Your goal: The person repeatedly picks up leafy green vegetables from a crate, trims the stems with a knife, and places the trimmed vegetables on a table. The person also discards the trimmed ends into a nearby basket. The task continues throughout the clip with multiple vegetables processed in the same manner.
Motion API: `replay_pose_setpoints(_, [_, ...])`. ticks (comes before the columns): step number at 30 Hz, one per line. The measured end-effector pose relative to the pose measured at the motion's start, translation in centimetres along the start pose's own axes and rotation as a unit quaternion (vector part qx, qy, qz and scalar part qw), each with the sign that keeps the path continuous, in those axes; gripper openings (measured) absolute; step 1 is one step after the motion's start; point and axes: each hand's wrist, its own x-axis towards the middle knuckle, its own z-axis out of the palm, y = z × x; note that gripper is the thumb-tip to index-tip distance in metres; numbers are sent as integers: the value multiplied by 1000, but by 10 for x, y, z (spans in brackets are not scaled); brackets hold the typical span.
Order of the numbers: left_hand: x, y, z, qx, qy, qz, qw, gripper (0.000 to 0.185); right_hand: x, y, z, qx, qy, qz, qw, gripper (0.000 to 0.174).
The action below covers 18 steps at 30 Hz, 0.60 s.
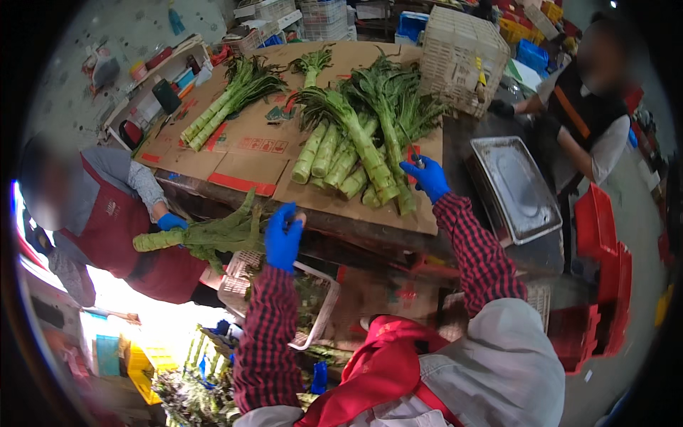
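Note:
My right hand [428,177], in a blue glove, grips a knife [410,140] whose thin blade points up over the stem lettuce. Below the blade lies a pile of stem lettuce [356,152], thick green stalks towards me and leaves away. Off the table's front edge is my left hand [283,237], also blue-gloved, its fingers partly curled. A small tan spot shows at its fingertips; I cannot tell whether it is bare skin or a held piece. A leafy lettuce stalk [200,237] in a co-worker's gloved hand [172,221] reaches close to my left hand.
Flattened cardboard [251,125] covers the table, with another lettuce bunch [219,107] at left. A white plastic crate [461,58] and a metal tray [515,187] stand at right, near a second co-worker [584,117]. Below the front edge is a white basket [323,309]; red crates [611,277] stand right.

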Motion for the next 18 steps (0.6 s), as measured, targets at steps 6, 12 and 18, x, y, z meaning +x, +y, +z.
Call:
replay_pose_setpoints(6, [143, -5, 36, 141, -49, -11, 989, 67, 84, 38, -5, -101, 63, -19, 993, 94])
replay_pose_setpoints(12, [267, -66, 49, 183, -285, -170, 926, 84, 117, 32, 25, -32, 8, -13, 999, 103])
replay_pose_setpoints(18, [273, -84, 75, -153, -321, -387, 851, 74, 137, 0, 31, -61, -4, -44, 997, 82])
